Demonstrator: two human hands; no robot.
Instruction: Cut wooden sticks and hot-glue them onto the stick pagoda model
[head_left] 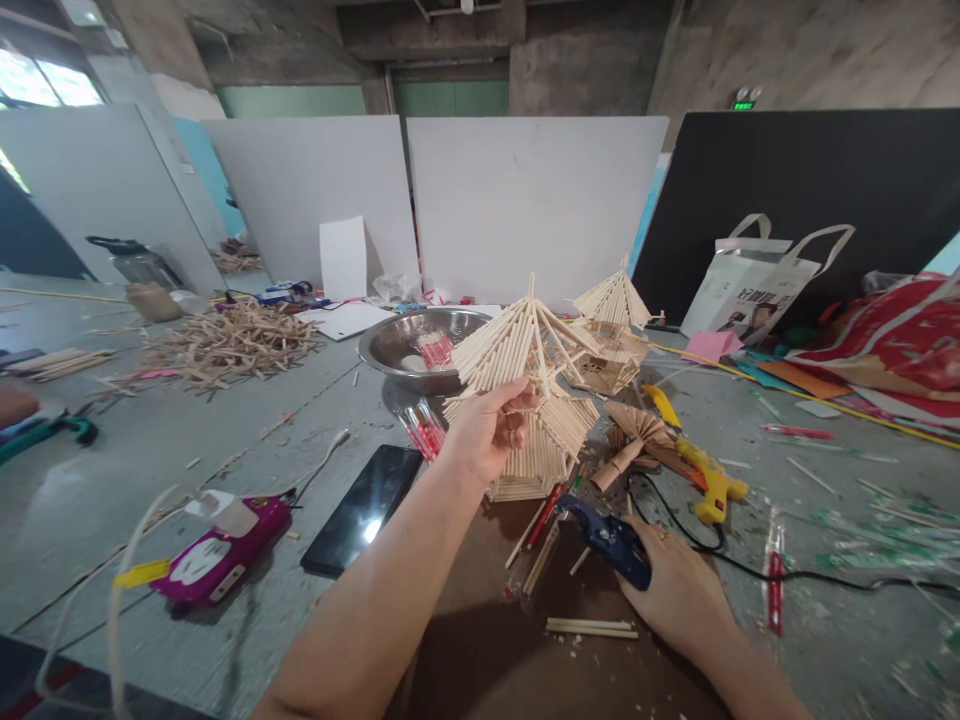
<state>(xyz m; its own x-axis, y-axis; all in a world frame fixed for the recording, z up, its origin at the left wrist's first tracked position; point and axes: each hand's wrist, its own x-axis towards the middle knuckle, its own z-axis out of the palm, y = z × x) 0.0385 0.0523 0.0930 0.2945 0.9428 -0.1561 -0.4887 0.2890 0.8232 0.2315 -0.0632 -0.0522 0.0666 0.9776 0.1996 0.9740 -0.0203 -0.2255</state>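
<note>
My left hand [491, 430] reaches to the front of a pagoda-like model [536, 455] made of thin wooden sticks, its fingers pinched at the edge of the pointed upper roof. What exactly lies between the fingertips is too small to tell. My right hand [671, 590] is wrapped round a dark blue cutter tool [607, 540], low at the right of the model. Several loose sticks [591, 628] and red-labelled packets lie on the brown board [480, 620] under the hands. A second stick model [611, 340] stands behind, to the right.
A steel bowl [375, 350] stands behind the model. Left are a black phone [364, 510], a purple power strip [225, 550] and a stick pile [232, 345]. A yellow glue gun [716, 485] with a black cable lies right. Part of another person's hand [16, 405] shows at far left.
</note>
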